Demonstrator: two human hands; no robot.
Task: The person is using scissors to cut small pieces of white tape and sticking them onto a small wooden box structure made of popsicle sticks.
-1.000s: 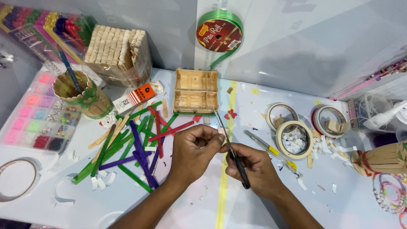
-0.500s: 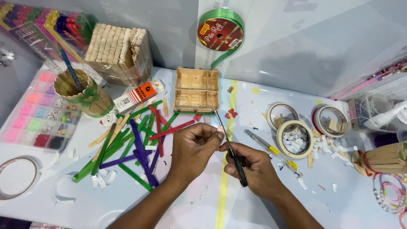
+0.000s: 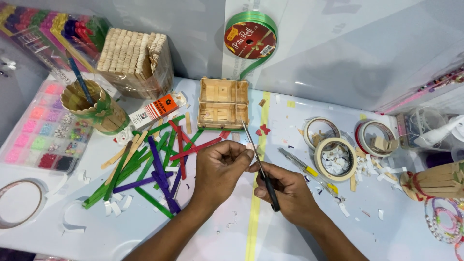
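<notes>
My right hand (image 3: 285, 191) grips black-handled scissors (image 3: 258, 166), their blades pointing up toward a small wooden stick box (image 3: 223, 103). My left hand (image 3: 220, 169) is closed, its fingertips pinching something small right at the scissor blades; what it pinches is too small to tell. Both hands meet above the white table (image 3: 203, 241), just right of a loose pile of green, purple and red craft sticks (image 3: 154, 164).
A stick-built cup with a brush (image 3: 92, 104), a glue tube (image 3: 157, 108), a bundle of plain sticks (image 3: 135, 55) and a bead organiser (image 3: 41, 130) lie left. A green ribbon roll (image 3: 250, 38) stands behind. Tape rolls (image 3: 336, 154), a yellow cutter (image 3: 309, 169) and paper scraps lie right.
Both hands stay close together over the table with the scissors; little has visibly shifted.
</notes>
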